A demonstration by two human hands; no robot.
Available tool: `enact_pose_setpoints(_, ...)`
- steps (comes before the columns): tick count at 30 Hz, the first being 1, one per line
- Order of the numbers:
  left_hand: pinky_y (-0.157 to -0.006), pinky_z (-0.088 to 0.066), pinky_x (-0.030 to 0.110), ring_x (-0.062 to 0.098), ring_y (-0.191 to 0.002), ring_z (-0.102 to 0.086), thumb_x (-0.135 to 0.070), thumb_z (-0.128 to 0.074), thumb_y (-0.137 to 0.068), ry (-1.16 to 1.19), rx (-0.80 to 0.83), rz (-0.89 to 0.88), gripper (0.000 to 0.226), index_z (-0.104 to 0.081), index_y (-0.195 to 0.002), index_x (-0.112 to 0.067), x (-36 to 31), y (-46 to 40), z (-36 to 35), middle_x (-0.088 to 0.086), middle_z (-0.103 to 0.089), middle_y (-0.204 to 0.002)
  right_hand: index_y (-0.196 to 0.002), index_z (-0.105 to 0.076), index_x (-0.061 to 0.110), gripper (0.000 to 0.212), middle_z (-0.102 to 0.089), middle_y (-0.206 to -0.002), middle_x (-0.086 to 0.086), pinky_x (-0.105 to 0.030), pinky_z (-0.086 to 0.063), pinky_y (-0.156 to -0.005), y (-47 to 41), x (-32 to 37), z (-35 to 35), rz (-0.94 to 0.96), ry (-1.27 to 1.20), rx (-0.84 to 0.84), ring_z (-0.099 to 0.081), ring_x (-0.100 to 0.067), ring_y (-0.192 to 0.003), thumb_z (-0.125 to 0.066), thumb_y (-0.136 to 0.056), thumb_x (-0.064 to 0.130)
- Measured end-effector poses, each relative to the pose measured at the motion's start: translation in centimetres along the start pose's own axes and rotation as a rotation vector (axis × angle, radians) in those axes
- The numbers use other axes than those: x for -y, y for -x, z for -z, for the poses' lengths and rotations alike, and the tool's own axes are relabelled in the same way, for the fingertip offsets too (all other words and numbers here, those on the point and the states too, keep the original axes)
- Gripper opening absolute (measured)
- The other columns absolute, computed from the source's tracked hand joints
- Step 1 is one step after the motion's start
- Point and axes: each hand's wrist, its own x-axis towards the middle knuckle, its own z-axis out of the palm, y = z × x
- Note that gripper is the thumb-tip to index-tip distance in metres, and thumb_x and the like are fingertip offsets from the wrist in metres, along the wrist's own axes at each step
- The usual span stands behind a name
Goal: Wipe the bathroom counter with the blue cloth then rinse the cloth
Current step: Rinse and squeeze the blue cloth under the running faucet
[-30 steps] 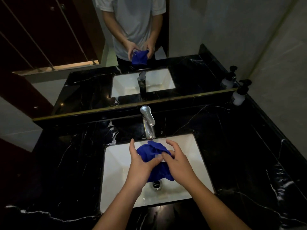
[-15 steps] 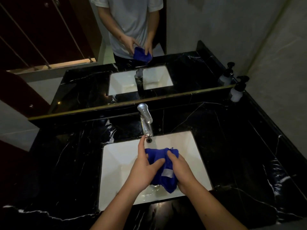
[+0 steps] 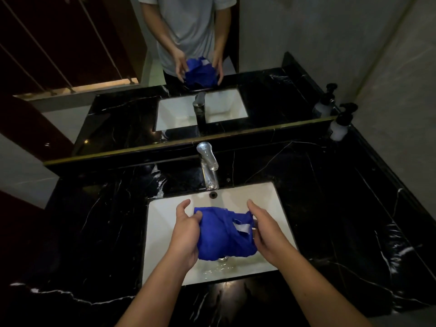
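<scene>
The blue cloth (image 3: 221,234), crumpled and with a white label showing, hangs over the white sink basin (image 3: 162,223) between both hands. My left hand (image 3: 186,234) grips its left side, thumb on top. On the cloth's right edge my right hand (image 3: 266,232) holds it, fingers curled beneath. The cloth sits above the drain, in front of the chrome tap (image 3: 208,166). No stream shows from the spout; water lies in the basin bottom. The black marble counter (image 3: 330,197) surrounds the sink.
A soap pump bottle (image 3: 341,125) stands at the counter's back right corner against the wall. A mirror (image 3: 271,38) runs along the back and reflects a person holding the cloth. Grey tiled wall closes the right side.
The bunched cloth has been pulled wider between my hands, which moved apart. The cloth sits lower over the drain than a second ago.
</scene>
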Motion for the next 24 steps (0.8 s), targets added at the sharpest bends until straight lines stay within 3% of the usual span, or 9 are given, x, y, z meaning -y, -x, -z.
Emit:
enact_pose_setpoints(2, -0.081, -0.061, 0.048, 0.030, -0.093, -0.066, -0.011, -0.040, -0.107, -0.085, -0.027, -0.018, 0.048, -0.033, -0.146, -0.038, 0.0, -0.2, 0.0, 0.013, -0.066, -0.110, -0.139, -0.042, 0.027, 0.079, -0.059, -0.138, -0.013, -0.054, -0.054, -0.099, 0.1, -0.7, 0.4, -0.049, 0.046, 0.084, -0.063, -0.034, -0.120, -0.071, -0.076, 0.066)
enact_pose_setpoints(4, -0.088, -0.058, 0.050, 0.028, -0.089, -0.065, -0.010, -0.038, -0.105, -0.179, -0.043, -0.038, 0.050, -0.030, -0.146, -0.038, 0.0, -0.2, -0.1, 0.010, -0.066, -0.101, -0.149, -0.021, 0.046, 0.111, -0.042, -0.151, -0.005, -0.052, -0.051, -0.104, 0.4, -1.3, 0.4, -0.027, 0.217, 0.152, -0.056, -0.029, -0.127, -0.082, -0.059, 0.069)
enact_pose_setpoints(7, -0.074, -0.055, 0.041, 0.024, -0.076, -0.062, -0.011, -0.037, -0.104, -0.432, -0.073, -0.179, 0.052, -0.026, -0.150, -0.034, 0.3, 0.1, -0.4, 0.009, -0.066, -0.085, -0.149, -0.002, 0.051, 0.126, -0.034, -0.147, 0.003, -0.042, -0.049, -0.106, 0.6, -2.3, -0.4, -0.006, 0.525, 0.174, -0.053, -0.025, -0.127, -0.090, -0.059, 0.053)
enact_pose_setpoints(10, -0.055, -0.045, 0.033, 0.022, -0.061, -0.059, -0.010, -0.037, -0.105, -0.693, -0.111, -0.393, 0.053, -0.025, -0.151, -0.033, 1.1, 0.2, -0.6, 0.007, -0.061, -0.068, -0.146, -0.011, 0.042, 0.099, -0.046, -0.137, -0.001, -0.040, -0.055, -0.097, 0.2, -3.0, -0.9, 0.006, 0.585, 0.071, -0.061, -0.023, -0.111, -0.081, -0.078, 0.025)
enact_pose_setpoints(14, -0.049, -0.042, 0.022, 0.020, -0.056, -0.059, -0.013, -0.037, -0.108, -0.725, -0.049, -0.508, 0.054, -0.026, -0.153, -0.041, 2.4, -0.5, -0.1, 0.006, -0.061, -0.064, -0.142, -0.035, 0.029, 0.071, -0.064, -0.121, -0.007, -0.046, -0.059, -0.091, -1.3, -3.6, 0.1, -0.017, 0.229, -0.070, -0.067, -0.028, -0.105, -0.071, -0.087, 0.003)
enact_pose_setpoints(17, -0.066, -0.052, 0.022, 0.023, -0.076, -0.065, -0.016, -0.036, -0.109, -0.505, -0.094, -0.377, 0.050, -0.031, -0.151, -0.042, 4.0, -1.4, 0.3, 0.011, -0.066, -0.085, -0.143, -0.045, 0.016, 0.058, -0.064, -0.126, -0.014, -0.041, -0.061, -0.077, -2.8, -5.3, -0.2, -0.082, -0.032, -0.162, -0.068, -0.031, -0.103, -0.068, -0.091, 0.004)
enact_pose_setpoints(20, -0.090, -0.058, 0.045, 0.029, -0.100, -0.067, -0.022, -0.041, -0.109, -0.239, -0.094, -0.204, 0.051, -0.033, -0.147, -0.055, 4.3, -1.4, -0.1, 0.016, -0.065, -0.118, -0.137, -0.055, 0.008, 0.042, -0.071, -0.122, -0.016, -0.043, -0.062, -0.075, -4.1, -6.4, -1.4, -0.117, -0.099, -0.158, -0.072, -0.036, -0.102, -0.061, -0.095, 0.009)
enact_pose_setpoints(22, -0.080, -0.062, 0.048, 0.030, -0.099, -0.074, -0.019, -0.058, -0.103, -0.008, -0.018, -0.110, 0.064, -0.031, -0.150, -0.054, 4.2, -1.6, 0.0, 0.011, -0.067, -0.124, -0.132, -0.055, 0.001, 0.038, -0.070, -0.120, -0.023, -0.045, -0.061, -0.079, -4.4, -6.2, -2.0, -0.079, -0.111, -0.146, -0.071, -0.040, -0.102, -0.060, -0.095, 0.007)
enact_pose_setpoints(24, -0.069, -0.063, 0.046, 0.034, -0.096, -0.076, -0.009, -0.069, -0.094, 0.225, 0.115, -0.027, 0.086, -0.026, -0.153, -0.054, 3.7, -2.6, 0.3, 0.011, -0.065, -0.130, -0.133, -0.048, 0.012, 0.041, -0.065, -0.124, -0.022, -0.048, -0.060, -0.085, -5.2, -5.6, -1.9, -0.041, -0.074, -0.184, -0.070, -0.038, -0.102, -0.062, -0.095, 0.007)
